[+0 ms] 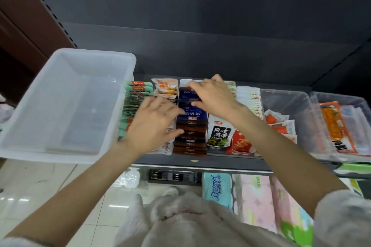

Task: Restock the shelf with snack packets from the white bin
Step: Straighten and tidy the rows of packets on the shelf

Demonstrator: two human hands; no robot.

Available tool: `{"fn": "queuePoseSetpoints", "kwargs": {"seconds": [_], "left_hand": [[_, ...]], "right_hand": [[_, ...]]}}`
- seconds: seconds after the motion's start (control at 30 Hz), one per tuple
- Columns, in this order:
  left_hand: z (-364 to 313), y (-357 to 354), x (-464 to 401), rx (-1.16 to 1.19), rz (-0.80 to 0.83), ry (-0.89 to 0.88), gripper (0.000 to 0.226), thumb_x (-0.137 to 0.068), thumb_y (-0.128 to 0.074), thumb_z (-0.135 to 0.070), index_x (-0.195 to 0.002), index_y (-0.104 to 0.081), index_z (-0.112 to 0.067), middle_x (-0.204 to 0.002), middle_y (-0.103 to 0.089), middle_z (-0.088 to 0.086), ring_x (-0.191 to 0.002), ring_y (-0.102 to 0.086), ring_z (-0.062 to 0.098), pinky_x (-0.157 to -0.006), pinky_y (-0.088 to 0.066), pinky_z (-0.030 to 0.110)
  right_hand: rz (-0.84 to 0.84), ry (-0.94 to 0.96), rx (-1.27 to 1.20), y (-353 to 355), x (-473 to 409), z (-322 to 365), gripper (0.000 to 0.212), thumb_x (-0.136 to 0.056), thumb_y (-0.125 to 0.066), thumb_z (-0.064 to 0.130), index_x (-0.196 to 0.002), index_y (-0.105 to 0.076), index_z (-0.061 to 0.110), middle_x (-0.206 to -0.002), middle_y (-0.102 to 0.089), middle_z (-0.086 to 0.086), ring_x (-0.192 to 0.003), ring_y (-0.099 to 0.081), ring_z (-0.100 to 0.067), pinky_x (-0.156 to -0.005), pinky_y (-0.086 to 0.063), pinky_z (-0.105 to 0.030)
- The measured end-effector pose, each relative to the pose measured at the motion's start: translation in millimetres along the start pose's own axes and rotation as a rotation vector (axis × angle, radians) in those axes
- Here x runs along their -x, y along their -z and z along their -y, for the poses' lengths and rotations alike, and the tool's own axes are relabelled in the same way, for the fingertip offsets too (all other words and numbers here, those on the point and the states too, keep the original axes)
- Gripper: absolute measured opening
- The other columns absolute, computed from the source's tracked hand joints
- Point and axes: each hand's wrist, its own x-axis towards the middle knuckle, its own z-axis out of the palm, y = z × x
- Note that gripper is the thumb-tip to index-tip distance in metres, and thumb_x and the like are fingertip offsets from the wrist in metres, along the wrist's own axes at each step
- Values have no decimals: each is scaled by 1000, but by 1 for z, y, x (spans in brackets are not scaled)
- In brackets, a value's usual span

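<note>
A dark blue snack packet (191, 94) is grasped by the right hand (215, 96) above the shelf (220, 159) row, while the row's side is pressed by the released left hand (154, 124), beside the white bin (66, 106).

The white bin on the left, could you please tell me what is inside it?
The white bin shows only its bare translucent floor; no snack packets visible inside. Its near wall hides little, so it looks empty.

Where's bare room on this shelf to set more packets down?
Free: the clear tub, mostly bare at its back, between the white packets and the orange-packet tub. Crowded: the rows from the green packets to the seaweed bag, where both hands work.
</note>
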Motion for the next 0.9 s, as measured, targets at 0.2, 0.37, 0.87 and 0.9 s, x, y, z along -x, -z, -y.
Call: {"fn": "queuePoseSetpoints", "kwargs": {"seconds": [0.2, 0.37, 0.87, 0.9], "left_hand": [[-10, -23, -24, -136, 194, -96, 59, -64, -76, -44, -112, -62, -14, -99, -65, 4, -94, -58, 26, -85, -31, 35], [-16, -40, -29, -248, 232, -98, 41, -69, -68, -21, -108, -61, -15, -96, -66, 3, -87, -58, 22, -80, -41, 33], [19, -35, -53, -63, -178, -16, 18, -76, -70, -20, -89, -58, -16, -82, -62, 1, -76, -58, 23, -74, -31, 34], [17, -35, -48, -26, -209, -74, 17, -79, -67, -22, -90, -56, -17, -85, -60, 1, -79, -55, 23, -75, -33, 35]], "right_hand": [[-72, -30, -43, 2, -17, -7, 20, -98, -48, 26, -114, -54, 16, -101, -68, -3, -93, -63, -28, -75, -41, -35], [-63, -17, -40, 0, -14, -9, 21, -99, -45, 24, -117, -54, 17, -96, -68, -5, -89, -62, -30, -65, -33, -30], [108, -41, -75, 2, -3, -3, 54, -87, -62, 34, -129, -40, 10, -122, -60, -8, -106, -57, -28, -93, -39, -37], [77, -53, -62, 0, -6, -4, 46, -88, -61, 31, -124, -43, 10, -118, -62, -9, -101, -58, -30, -90, -39, -37]]}}
